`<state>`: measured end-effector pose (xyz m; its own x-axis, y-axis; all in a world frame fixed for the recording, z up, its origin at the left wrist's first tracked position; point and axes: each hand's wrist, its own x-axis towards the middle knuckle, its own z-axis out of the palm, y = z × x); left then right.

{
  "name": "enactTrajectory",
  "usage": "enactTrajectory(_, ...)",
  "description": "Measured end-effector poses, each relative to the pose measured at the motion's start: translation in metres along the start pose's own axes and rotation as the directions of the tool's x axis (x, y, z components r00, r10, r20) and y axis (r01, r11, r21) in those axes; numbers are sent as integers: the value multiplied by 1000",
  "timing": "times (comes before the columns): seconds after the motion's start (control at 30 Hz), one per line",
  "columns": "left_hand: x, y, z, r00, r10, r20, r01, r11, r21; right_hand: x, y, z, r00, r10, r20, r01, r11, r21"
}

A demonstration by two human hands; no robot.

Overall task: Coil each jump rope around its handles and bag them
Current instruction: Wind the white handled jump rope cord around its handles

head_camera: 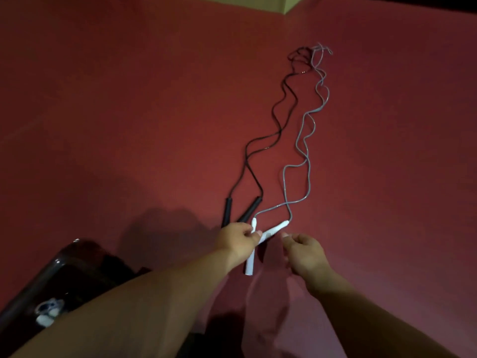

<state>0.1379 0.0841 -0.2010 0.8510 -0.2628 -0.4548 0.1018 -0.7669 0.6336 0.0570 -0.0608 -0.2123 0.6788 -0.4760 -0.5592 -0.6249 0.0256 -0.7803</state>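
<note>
Two jump ropes lie stretched out on the red floor. The white handles [251, 254] form a V near me, and their grey cord [307, 161] snakes away to the far end. My left hand [238, 240] pinches the white handles where they cross. My right hand [304, 250] hovers just right of the second white handle [277, 228], fingers loosely curled, holding nothing. The black rope's two handles [228, 211] lie just left, partly hidden by my left hand, with its black cord [277, 117] running alongside the grey one.
A glossy black bag [64, 275] sits at the lower left beside my left forearm, with a white and blue item [47, 311] inside. Red floor [129, 112] spreads around. A pale wall corner [258, 2] shows at the top.
</note>
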Motion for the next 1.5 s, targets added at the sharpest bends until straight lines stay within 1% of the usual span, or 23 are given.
enactTrajectory(0.07, 6, 1, 15, 999, 26, -36, -22, 993, 116, 9, 13, -5, 999, 31, -12, -32, 999, -30)
enactTrajectory(0.17, 10, 1, 39, 998, 29, -64, -18, 986, 166, 17, 32, -7, 995, 56, -87, -63, 995, -74)
enactTrajectory(0.2, 9, -2, 41, 997, 36, -73, -20, 977, 211, 18, 35, -4, 993, 62, -99, -70, 995, -77)
enactTrajectory(0.27, 9, -4, 52, 997, 31, -76, 0, 927, 376, 19, 41, -5, 991, 68, -117, -77, 994, -78)
enactTrajectory(0.33, 9, -5, 58, 996, 22, -86, 23, 873, 488, 16, 34, -9, 993, 48, -107, -61, 991, -115)
enactTrajectory(0.4, 5, -5, 58, 994, 16, -112, 48, 838, 544, 12, 27, -15, 994, 12, -107, -30, 985, -171)
enactTrajectory(0.47, -2, -4, 52, 997, -6, -72, 45, 824, 565, 8, 21, -23, 992, -30, -120, 4, 977, -214)
enactTrajectory(0.6, -20, 4, 34, 987, -113, 117, 73, 950, 305, -6, 7, -42, 990, -73, -117, 33, 948, -316)
enactTrajectory(0.67, -34, 19, 21, 979, -82, 187, 63, 992, 106, -20, -1, -59, 987, -95, -128, 45, 938, -345)
enactTrajectory(0.73, -47, 37, 8, 955, -41, 294, 79, 990, -119, -32, -9, -72, 984, -99, -149, 43, 939, -340)
enactTrajectory(0.77, -55, 49, -1, 939, -8, 345, 76, 980, -182, -40, -14, -79, 980, -113, -164, 54, 943, -328)
enactTrajectory(0.8, -66, 66, -14, 927, 45, 373, 32, 980, -196, -51, -26, -88, 968, -153, -200, 86, 948, -307)
enactTrajectory(0.87, -80, 95, -33, 900, 156, 406, -77, 976, -204, -69, -50, -104, 904, -295, -309, 209, 937, -281)
enactTrajectory(0.93, -97, 129, -55, 871, 258, 417, -179, 959, -219, -94, -84, -126, 781, -474, -408, 385, 878, -284)
enactTrajectory(0.97, -107, 148, -66, 853, 308, 422, -230, 947, -226, -109, -103, -140, 717, -545, -435, 458, 838, -295)
enactTrajectory(1.0, -116, 164, -75, 835, 348, 427, -274, 935, -226, -122, -119, -151, 678, -594, -434, 502, 805, -317)
enactTrajectory(1.1, -148, 217, -101, 774, 448, 448, -368, 893, -259, -166, -160, -188, 616, -666, -420, 572, 745, -344)
enactTrajectory(1.2, -182, 260, -118, 710, 507, 490, -390, 861, -326, -210, -186, -220, 558, -671, -488, 602, 732, -318)
enactTrajectory(1.27, -204, 282, -126, 699, 532, 477, -418, 846, -331, -234, -192, -235, 526, -661, -536, 643, 721, -259)
enactTrajectory(1.33, -226, 301, -130, 733, 539, 415, -424, 839, -340, -254, -192, -243, 526, -639, -561, 671, 717, -187)
enactTrajectory(1.43, -256, 323, -128, 836, 501, 226, -385, 827, -409, -272, -191, -245, 564, -636, -527, 687, 715, -129)
enactTrajectory(1.47, -264, 328, -126, 861, 488, 142, -391, 814, -429, -278, -192, -245, 585, -628, -513, 681, 724, -110)
enactTrajectory(1.5, -268, 330, -125, 882, 469, 54, -396, 797, -457, -283, -194, -242, 625, -608, -489, 670, 740, -62)
